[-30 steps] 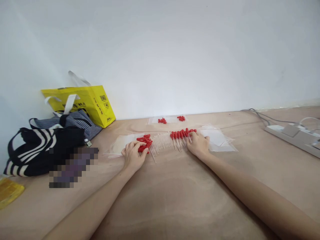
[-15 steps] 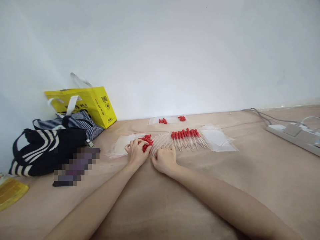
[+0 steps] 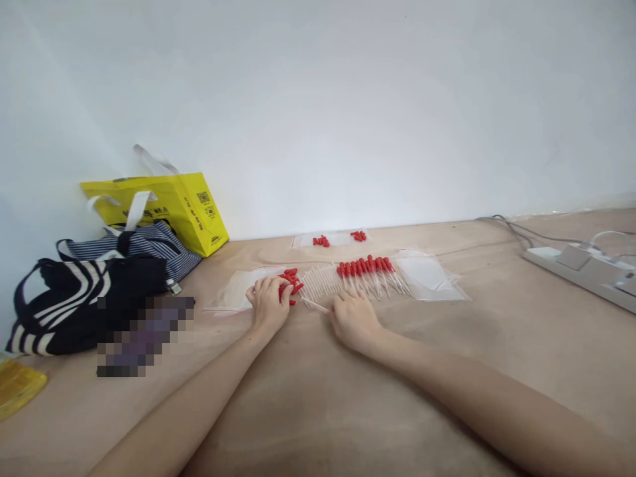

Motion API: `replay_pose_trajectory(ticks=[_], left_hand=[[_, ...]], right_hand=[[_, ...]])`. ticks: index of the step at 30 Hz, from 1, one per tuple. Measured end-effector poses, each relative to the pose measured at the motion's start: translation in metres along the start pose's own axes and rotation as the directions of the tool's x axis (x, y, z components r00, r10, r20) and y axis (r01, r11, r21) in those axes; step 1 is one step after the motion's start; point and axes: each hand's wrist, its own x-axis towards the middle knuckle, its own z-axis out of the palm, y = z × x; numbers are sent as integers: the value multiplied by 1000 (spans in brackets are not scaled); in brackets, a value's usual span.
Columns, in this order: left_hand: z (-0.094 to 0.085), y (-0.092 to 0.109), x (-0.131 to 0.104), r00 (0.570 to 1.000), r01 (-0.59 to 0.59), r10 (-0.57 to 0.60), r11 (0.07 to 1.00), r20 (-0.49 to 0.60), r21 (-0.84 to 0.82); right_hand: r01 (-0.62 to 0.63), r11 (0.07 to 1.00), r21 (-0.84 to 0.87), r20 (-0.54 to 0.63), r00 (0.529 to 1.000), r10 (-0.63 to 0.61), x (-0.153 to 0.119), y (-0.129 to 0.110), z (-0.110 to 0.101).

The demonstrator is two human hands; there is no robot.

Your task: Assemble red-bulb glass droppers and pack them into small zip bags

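My left hand (image 3: 269, 305) rests on a pile of red pieces (image 3: 289, 278), thumb and fingers bent together; whether a piece is pinched in it is too small to tell. My right hand (image 3: 355, 319) is closed on one end of a thin white stick (image 3: 315, 304), which points left toward the pile. Behind it a row of whitish sticks (image 3: 320, 279) lies on the table. To the right, several sticks with red tops (image 3: 366, 266) lie side by side. Clear plastic bags lie at the left (image 3: 236, 289) and right (image 3: 428, 277) of the row.
Farther back, small red pieces (image 3: 320, 242) lie on a clear bag near the wall. At the left stand a yellow bag (image 3: 191, 212), a striped bag and a black bag (image 3: 124, 291). A power strip (image 3: 586, 268) with cables lies at the right.
My right hand has moved right, away from my left hand, and now holds a white stick off the row. My left hand stays at the red pile. The view has shifted slightly.
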Motion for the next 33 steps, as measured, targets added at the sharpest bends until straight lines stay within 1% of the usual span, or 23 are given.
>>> replay_pose_trajectory(ticks=[2,5,7,9,10,12,15,19,23,27,33], left_hand=[[-2,1,-1,998,-55,54,997,-16,-63],[-6,6,-6,981,-192,195,968,-1,-163],[-9,12,-12,949,-290,310,932,63,-219],[-11,19,-19,905,-353,401,894,140,-275],[-12,23,-23,888,-367,428,880,169,-302],[-12,28,-27,871,-370,450,864,195,-341],[-11,31,-30,867,-359,453,857,208,-369],[-11,31,-29,861,-355,453,860,231,-367],[-14,35,-29,876,-345,429,876,218,-336],[-17,38,-30,876,-351,431,878,217,-327],[-16,39,-31,873,-353,442,865,207,-356]], right_hand=[[61,998,18,-12,998,-61,-11,24,0],[127,990,64,-35,992,-125,-25,59,-1],[138,983,122,-43,990,-134,-30,73,-3],[147,969,199,-45,989,-140,-32,79,-5],[145,960,240,-47,989,-137,-32,79,-5],[114,945,307,-49,993,-104,-29,75,-4],[31,941,337,-22,999,-25,-22,63,1],[-30,954,299,33,999,21,-19,54,6],[-69,956,285,10,998,69,-23,49,6],[-59,934,353,4,998,62,-25,43,6],[-29,935,354,-6,999,34,-26,38,5]])
